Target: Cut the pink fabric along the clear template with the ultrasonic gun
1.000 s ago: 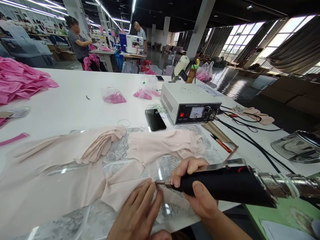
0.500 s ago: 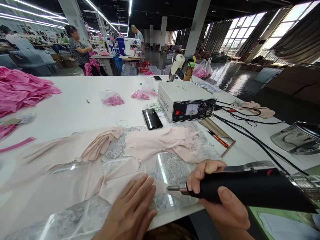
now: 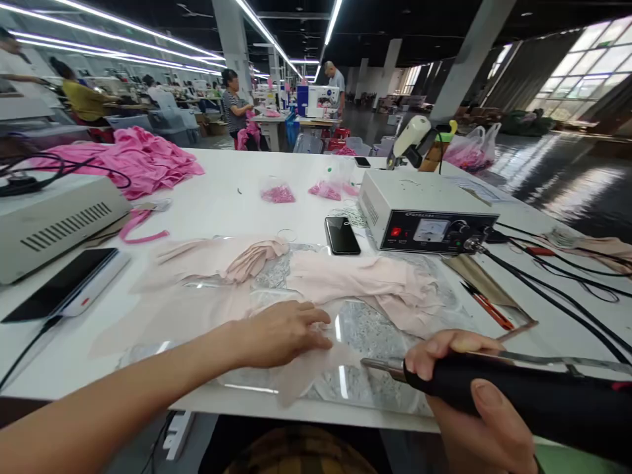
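My left hand (image 3: 279,334) rests on a thin pale pink fabric piece (image 3: 309,375), fingers slightly bent and apart, thumb hidden. My right hand (image 3: 474,388) is wrapped around a black handheld ultrasonic tool (image 3: 523,395). Its narrow metal tip (image 3: 380,364) points left, close to the fabric's right end; whether they touch I cannot tell. Beneath lies a clear sheet over a grey marbled board (image 3: 368,329). Stacked pale pink pieces (image 3: 360,276) lie beyond my hands, and a second folded stack (image 3: 247,257) is further left.
A control box (image 3: 434,220) with cables stands behind the stacks. Nearby are a phone (image 3: 342,236), an orange cutter (image 3: 494,313), bags of pink bits (image 3: 278,192) and pink fabric (image 3: 143,158). Another box (image 3: 64,217) and phone (image 3: 64,280) lie left. People work in the background.
The view has swung left, bringing in the left box and phone. My left hand has turned from lying flat to pointing right with bent fingers. My right hand still holds the tool.
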`<state>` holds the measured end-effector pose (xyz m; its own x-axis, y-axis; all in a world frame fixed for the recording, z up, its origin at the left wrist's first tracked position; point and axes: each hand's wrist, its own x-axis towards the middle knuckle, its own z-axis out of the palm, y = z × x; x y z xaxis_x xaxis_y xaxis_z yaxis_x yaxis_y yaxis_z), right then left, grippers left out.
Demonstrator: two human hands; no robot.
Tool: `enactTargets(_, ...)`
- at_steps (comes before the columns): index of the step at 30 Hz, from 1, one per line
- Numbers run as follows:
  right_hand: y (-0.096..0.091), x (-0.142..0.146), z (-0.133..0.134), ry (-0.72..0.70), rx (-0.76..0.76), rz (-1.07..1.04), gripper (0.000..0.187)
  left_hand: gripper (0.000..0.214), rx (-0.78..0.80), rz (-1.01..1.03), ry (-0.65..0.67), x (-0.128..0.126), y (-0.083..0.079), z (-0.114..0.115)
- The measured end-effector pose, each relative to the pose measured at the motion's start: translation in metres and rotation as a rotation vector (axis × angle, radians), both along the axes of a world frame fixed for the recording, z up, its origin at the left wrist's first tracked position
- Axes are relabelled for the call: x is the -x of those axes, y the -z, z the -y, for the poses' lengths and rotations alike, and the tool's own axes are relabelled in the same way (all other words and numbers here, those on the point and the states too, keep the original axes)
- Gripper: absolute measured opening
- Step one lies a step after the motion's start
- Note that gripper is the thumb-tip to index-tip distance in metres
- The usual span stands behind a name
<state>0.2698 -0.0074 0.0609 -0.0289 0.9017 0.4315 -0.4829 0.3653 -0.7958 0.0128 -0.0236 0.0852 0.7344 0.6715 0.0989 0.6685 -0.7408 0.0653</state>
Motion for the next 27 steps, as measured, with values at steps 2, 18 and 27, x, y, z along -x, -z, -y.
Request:
enactTargets(2,0.001,-0.001,-0.003,0.016,-0.019,0.01,0.015,0.018,-0.003,-0.017,0.021,-0.003,0.004,-0.006)
enactTargets(18,-0.006,-0.012,-0.001,0.177,-0.048,-0.1,0.02,0.027,-0.072,0.059,0.159,-0.013,0.02,-0.024)
enactTargets(27,0.0,-0.026,-0.001,0.275,0.026,-0.131,0.022,0.024,-0.053,0.179,0.209,-0.05,0.028,-0.047)
